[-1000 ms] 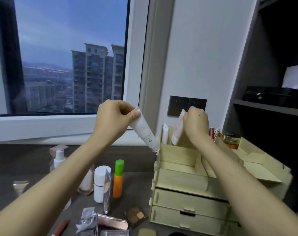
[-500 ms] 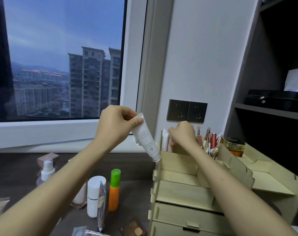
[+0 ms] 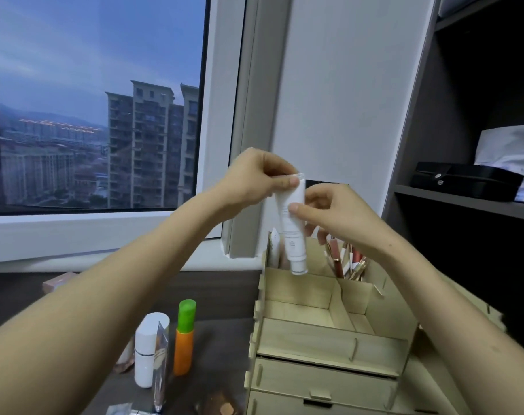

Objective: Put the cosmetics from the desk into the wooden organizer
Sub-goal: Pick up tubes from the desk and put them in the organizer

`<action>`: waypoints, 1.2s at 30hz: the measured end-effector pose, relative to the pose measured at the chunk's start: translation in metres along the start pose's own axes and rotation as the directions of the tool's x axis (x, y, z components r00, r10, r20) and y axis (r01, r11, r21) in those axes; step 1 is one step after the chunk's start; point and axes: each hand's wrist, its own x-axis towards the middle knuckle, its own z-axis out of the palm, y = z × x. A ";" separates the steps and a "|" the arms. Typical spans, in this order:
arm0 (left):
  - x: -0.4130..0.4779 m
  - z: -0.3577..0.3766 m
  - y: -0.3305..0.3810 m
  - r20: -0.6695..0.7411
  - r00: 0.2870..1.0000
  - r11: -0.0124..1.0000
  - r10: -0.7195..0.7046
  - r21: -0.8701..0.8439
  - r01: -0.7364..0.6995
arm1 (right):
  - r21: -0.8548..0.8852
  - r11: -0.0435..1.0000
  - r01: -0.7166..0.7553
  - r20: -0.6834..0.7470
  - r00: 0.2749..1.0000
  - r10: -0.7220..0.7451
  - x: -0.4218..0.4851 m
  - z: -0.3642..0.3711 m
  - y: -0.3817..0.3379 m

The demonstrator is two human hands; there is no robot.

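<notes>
A white cosmetic tube (image 3: 293, 235) hangs cap-down, nearly upright, over the back left compartment of the pale wooden organizer (image 3: 329, 342). My left hand (image 3: 254, 181) pinches its crimped top end. My right hand (image 3: 329, 214) touches the tube's middle with thumb and fingers. Another white tube (image 3: 274, 247) stands in that back compartment, mostly hidden. Lip glosses and brushes (image 3: 349, 262) stand in the back right compartment. On the desk to the left stand a white bottle (image 3: 148, 348), a silver tube (image 3: 160, 366) and an orange bottle with a green cap (image 3: 184, 336).
The organizer has open front trays and closed drawers below. A brown eyeshadow palette (image 3: 221, 407) lies at the bottom edge. A dark shelf unit (image 3: 464, 199) with a black case stands at the right. The window sill (image 3: 90, 235) runs behind the desk.
My right hand left the tube it set in the back compartment and came up to the white tube. My left hand swung that tube from slanted to nearly upright over the organizer.
</notes>
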 end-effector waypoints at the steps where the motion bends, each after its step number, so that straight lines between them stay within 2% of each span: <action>1: 0.006 0.006 0.003 0.033 0.999 1.000 0.014 0.005 -0.014 | -0.026 1.000 -0.001 -0.033 0.999 0.000 0.001 -0.002 0.001; 3: 0.016 0.017 0.004 0.050 0.998 0.999 0.033 0.010 -0.034 | -0.050 0.998 -0.033 -0.089 0.996 0.028 0.002 -0.004 0.007; 5: 0.023 0.027 0.000 -0.015 1.000 0.999 0.022 0.049 -0.021 | -0.090 0.993 -0.071 -0.179 0.982 0.053 0.004 -0.004 0.016; 8: 0.024 0.041 -0.021 -0.093 0.996 0.955 -0.006 0.295 0.033 | -0.188 0.972 -0.140 -0.386 0.921 0.058 0.015 -0.003 0.039; 11: 0.020 0.059 -0.056 -0.006 0.994 0.870 -0.108 0.483 0.097 | -0.253 0.944 -0.213 -0.476 0.876 0.070 0.029 0.003 0.057; 14: 0.021 0.075 -0.084 0.014 0.983 0.802 -0.183 0.580 0.141 | -0.331 0.898 -0.290 -0.442 0.889 0.124 0.039 0.016 0.064; 19: 0.028 0.089 -0.102 0.081 0.987 0.736 -0.138 0.675 0.048 | -0.359 0.845 -0.397 -0.364 0.893 0.265 0.055 0.034 0.076; 22: 0.029 0.090 -0.109 0.099 0.986 0.752 -0.135 0.659 0.037 | -0.308 0.844 -0.439 -0.297 0.887 0.354 0.062 0.040 0.085; 30: 0.030 0.082 -0.111 0.098 0.987 0.765 -0.130 0.643 0.037 | -0.036 0.830 -0.557 -0.076 0.829 0.553 0.061 0.048 0.090; 33: 0.029 0.082 -0.112 0.102 0.984 0.787 -0.148 0.614 0.054 | -0.029 0.810 -0.586 0.010 0.810 0.586 0.057 0.042 0.085; 36: 0.029 0.080 -0.113 0.121 0.981 0.795 -0.153 0.604 0.049 | -0.089 0.809 -0.581 0.003 0.812 0.583 0.056 0.043 0.085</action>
